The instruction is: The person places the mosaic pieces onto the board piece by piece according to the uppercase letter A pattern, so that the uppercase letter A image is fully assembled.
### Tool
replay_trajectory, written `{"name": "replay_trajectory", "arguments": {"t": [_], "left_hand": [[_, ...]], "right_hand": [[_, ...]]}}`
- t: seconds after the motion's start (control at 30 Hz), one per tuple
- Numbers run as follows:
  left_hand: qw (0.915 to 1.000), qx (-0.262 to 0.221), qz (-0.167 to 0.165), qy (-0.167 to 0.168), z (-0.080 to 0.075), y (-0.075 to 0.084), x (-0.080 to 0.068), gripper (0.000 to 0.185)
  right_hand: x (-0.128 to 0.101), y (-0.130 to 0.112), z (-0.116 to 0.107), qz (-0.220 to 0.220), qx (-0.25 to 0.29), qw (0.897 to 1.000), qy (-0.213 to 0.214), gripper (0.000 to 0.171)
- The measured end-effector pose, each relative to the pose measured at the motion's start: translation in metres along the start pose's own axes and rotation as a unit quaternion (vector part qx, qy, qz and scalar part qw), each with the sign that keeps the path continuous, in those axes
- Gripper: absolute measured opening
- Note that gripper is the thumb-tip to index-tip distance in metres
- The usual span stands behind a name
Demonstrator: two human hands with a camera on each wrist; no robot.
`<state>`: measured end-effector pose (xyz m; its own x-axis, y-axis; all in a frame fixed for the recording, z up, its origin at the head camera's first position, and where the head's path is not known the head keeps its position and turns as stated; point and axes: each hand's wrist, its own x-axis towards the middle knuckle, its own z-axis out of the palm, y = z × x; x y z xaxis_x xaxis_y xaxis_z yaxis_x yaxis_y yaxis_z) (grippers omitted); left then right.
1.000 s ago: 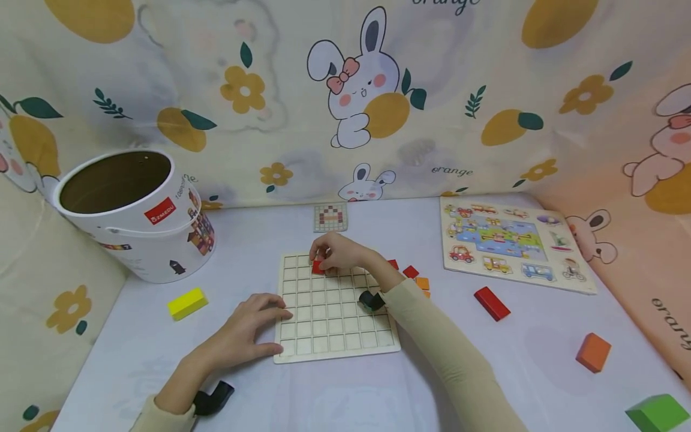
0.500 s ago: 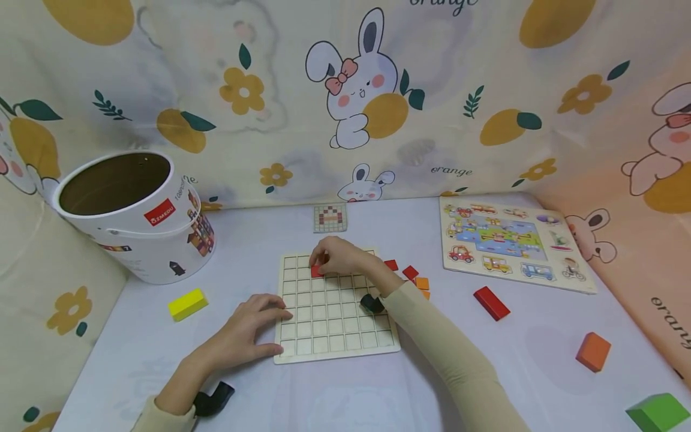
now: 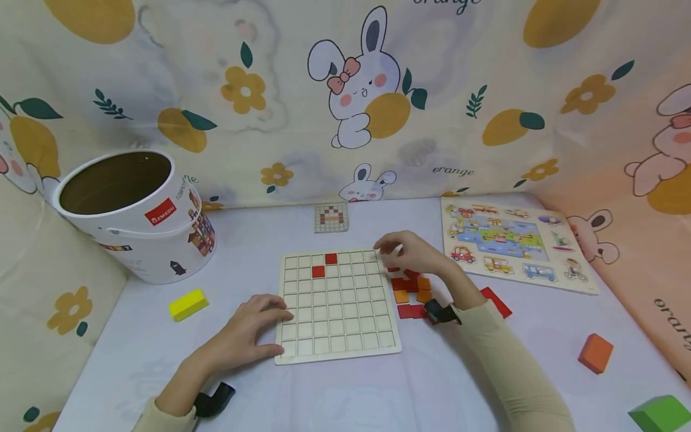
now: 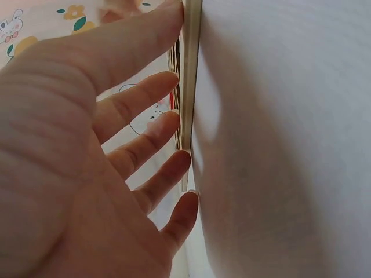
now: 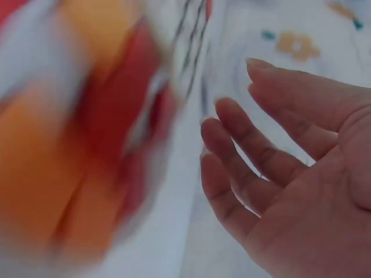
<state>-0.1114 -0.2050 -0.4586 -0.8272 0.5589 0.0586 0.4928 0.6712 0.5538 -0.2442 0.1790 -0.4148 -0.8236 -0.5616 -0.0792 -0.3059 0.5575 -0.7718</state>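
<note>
Nearest, the left hand [image 3: 245, 333] lies flat on the table, its straight, slightly spread fingers [image 4: 152, 92] touching the left edge of the wooden grid board [image 3: 337, 336]. The board sits in the middle of the white table [image 3: 345, 390], and two red tiles [image 3: 324, 264] fill cells near its far edge — one in the top row, one diagonally below it to the left.

Just beyond the board's right edge, the right hand [image 3: 415, 255] hovers over a loose pile of red and orange tiles [image 3: 411, 291]; its fingers [image 5: 243, 156] are relaxed and a little apart, holding nothing.

Farther out lie a yellow block [image 3: 187, 303], an orange block [image 3: 595, 353], a green block [image 3: 658, 413], a vehicle puzzle board [image 3: 513, 246], a pattern card [image 3: 331, 217] and a white bucket [image 3: 135, 213].
</note>
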Motion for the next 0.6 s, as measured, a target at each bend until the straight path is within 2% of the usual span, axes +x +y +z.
{"name": "replay_trajectory", "arguments": {"t": [0.1,0.23,0.6], "left_hand": [[1.0,0.001,-0.002,-0.001,0.0,0.001,0.0,0.054],[1.0,0.0,-0.003,-0.001,0.0,0.001,0.0,0.054],[1.0,0.002,0.005,0.008,0.001,0.002,0.0,0.052]], "right_hand": [[-0.024,0.021,-0.012,0.026,0.001,1.0,0.006,0.035],[-0.041,0.035,-0.018,0.024,0.004,1.0,0.008,0.037],[-0.044,0.043,-0.015,0.007,-0.004,1.0,-0.003,0.032]]}}
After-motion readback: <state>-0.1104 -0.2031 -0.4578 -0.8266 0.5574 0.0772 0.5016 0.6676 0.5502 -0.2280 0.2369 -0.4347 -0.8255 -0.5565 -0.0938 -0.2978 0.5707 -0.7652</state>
